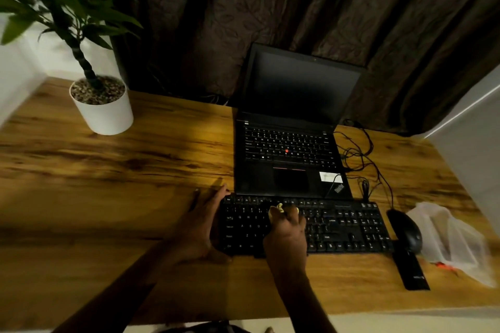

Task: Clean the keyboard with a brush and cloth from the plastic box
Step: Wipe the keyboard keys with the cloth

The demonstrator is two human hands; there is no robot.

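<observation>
Keyboard (pixel 303 227) lies flat on the wooden counter (pixel 121 170), its far edge just against the front of the open laptop (pixel 289 143); all places below are given relative to the keyboard. Left hand (pixel 201 224) rests at the keyboard's left end, palm down, fingers spread wide along the edge and gripping nothing; judged to be bracing the board so it does not slide under the wiping. Right hand (pixel 286 232) is over the middle of the key field, fingers bunched narrow around a small pale yellowish wad, taken to be the cloth (pixel 280 208), which shows only at the fingertips near the number row. Pressing with the fingertips probably lets the cloth reach between keys. Mouse (pixel 405 230) sits just beside the keyboard's right end, with a black flat strip (pixel 411 270) in front of it. Beyond the mouse lies a translucent plastic box (pixel 451 238), well clear of the wiping. Brush not identified; something orange near the box is too small to tell. Potted plant (pixel 100 100) stands well off toward the far left. Step in hand: cloth wiping, left half of the keys apparently under way.
</observation>
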